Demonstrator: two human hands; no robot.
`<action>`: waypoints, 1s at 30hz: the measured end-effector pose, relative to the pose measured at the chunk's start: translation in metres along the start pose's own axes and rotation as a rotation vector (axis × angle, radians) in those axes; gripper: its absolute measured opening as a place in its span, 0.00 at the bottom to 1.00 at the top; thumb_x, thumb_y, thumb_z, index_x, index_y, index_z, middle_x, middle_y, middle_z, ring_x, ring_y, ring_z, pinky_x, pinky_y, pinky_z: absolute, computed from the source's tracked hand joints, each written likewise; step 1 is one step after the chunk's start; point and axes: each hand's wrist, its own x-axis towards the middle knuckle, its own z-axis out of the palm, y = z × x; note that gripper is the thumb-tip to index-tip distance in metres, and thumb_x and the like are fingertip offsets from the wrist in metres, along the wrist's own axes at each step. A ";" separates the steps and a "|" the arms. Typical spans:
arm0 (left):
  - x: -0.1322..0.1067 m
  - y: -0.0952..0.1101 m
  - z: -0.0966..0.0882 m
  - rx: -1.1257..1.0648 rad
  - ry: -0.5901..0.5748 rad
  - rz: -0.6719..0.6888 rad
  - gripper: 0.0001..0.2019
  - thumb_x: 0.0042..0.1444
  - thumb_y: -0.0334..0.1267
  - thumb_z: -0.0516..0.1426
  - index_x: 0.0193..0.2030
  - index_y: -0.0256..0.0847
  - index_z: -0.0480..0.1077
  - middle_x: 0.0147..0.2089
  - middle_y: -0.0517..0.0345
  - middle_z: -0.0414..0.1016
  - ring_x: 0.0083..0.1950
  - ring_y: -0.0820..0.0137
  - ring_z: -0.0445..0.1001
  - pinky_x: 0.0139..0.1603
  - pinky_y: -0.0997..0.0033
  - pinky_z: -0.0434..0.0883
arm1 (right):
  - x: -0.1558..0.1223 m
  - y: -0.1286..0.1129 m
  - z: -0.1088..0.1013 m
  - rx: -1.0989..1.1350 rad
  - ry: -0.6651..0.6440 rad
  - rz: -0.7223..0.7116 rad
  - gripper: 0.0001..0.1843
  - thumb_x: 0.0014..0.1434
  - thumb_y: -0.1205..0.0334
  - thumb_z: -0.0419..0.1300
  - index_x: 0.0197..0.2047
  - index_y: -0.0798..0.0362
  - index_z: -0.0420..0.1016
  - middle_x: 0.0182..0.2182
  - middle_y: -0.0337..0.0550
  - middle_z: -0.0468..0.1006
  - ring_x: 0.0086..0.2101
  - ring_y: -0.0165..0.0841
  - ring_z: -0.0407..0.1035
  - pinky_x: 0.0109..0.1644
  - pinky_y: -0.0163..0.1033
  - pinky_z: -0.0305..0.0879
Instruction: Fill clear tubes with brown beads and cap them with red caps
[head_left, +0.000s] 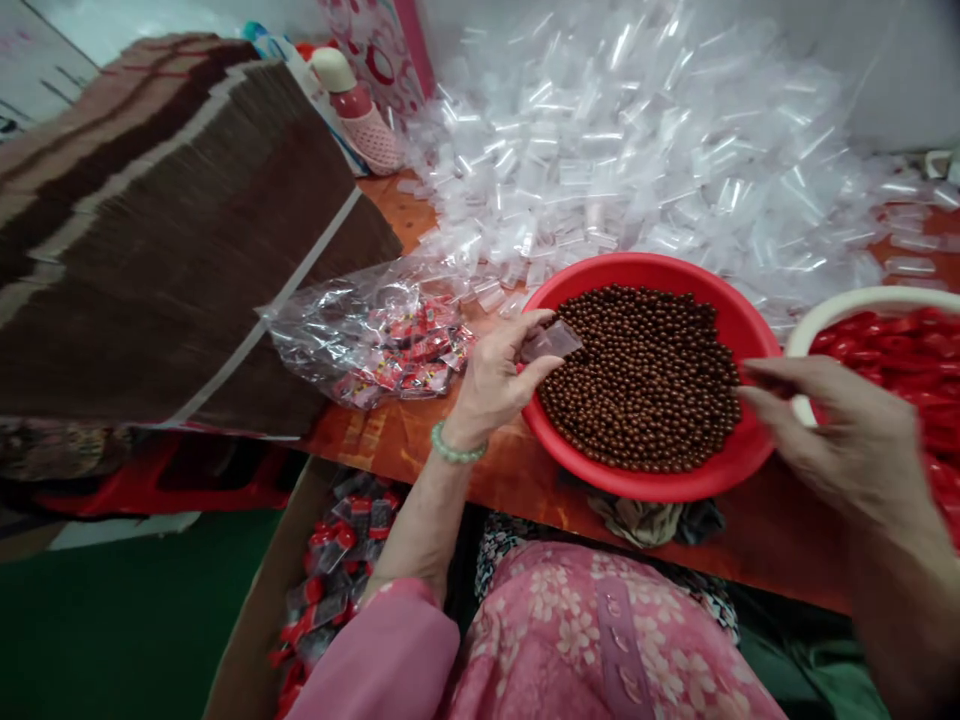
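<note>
My left hand [501, 375], with a green bead bracelet on its wrist, grips a small clear plastic box [553, 342] between thumb and fingers. The box is at the left side of a red basin [645, 488] that holds many small brown balls [637, 380]. Over the basin's right rim is my right hand [832, 420], its thumb and forefinger closed together; what they hold, if anything, is too small to make out. Beside that hand stands a white basin [814, 318] full of red plastic caps [919, 370].
A large heap of clear plastic boxes [615, 150] lies behind the red basin. Left of it are a clear bag [330, 330] with red packets, stacked brown cardboard [187, 230] and a bottle [352, 100]. Below, a carton [259, 600] holds filled red-capped boxes [330, 560].
</note>
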 end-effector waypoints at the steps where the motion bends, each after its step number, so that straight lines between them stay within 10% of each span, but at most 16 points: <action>1: -0.003 0.008 0.006 0.008 -0.038 0.018 0.27 0.61 0.43 0.66 0.65 0.39 0.69 0.46 0.53 0.81 0.44 0.70 0.78 0.49 0.69 0.75 | 0.012 -0.021 0.012 0.087 -0.063 -0.079 0.17 0.67 0.58 0.65 0.58 0.47 0.76 0.45 0.48 0.83 0.40 0.39 0.79 0.48 0.45 0.76; 5: -0.014 0.021 0.028 0.026 -0.172 0.082 0.35 0.61 0.37 0.64 0.73 0.38 0.58 0.44 0.55 0.79 0.41 0.72 0.77 0.45 0.72 0.74 | 0.046 -0.060 0.048 0.195 -0.247 -0.309 0.15 0.69 0.62 0.60 0.58 0.52 0.73 0.49 0.51 0.82 0.47 0.40 0.78 0.52 0.46 0.76; 20: -0.001 0.009 0.040 0.291 -0.379 0.069 0.35 0.63 0.31 0.55 0.75 0.29 0.49 0.53 0.41 0.81 0.50 0.62 0.81 0.52 0.64 0.75 | 0.097 -0.033 0.076 0.149 -0.625 -0.231 0.07 0.63 0.60 0.62 0.42 0.55 0.76 0.38 0.47 0.78 0.37 0.37 0.71 0.43 0.41 0.65; 26: 0.040 0.019 0.044 0.864 -0.690 -0.004 0.19 0.62 0.22 0.48 0.51 0.30 0.76 0.47 0.38 0.81 0.57 0.51 0.77 0.54 0.54 0.75 | 0.113 -0.013 0.079 -0.141 -0.759 -0.189 0.11 0.66 0.61 0.59 0.46 0.57 0.79 0.44 0.54 0.79 0.45 0.44 0.74 0.51 0.46 0.67; 30: 0.056 0.022 0.056 0.967 -0.888 -0.072 0.20 0.60 0.19 0.45 0.44 0.25 0.80 0.42 0.30 0.81 0.55 0.47 0.78 0.48 0.54 0.76 | 0.095 0.014 0.067 -0.203 -0.601 -0.049 0.12 0.68 0.60 0.57 0.47 0.56 0.80 0.44 0.54 0.81 0.44 0.44 0.75 0.51 0.46 0.69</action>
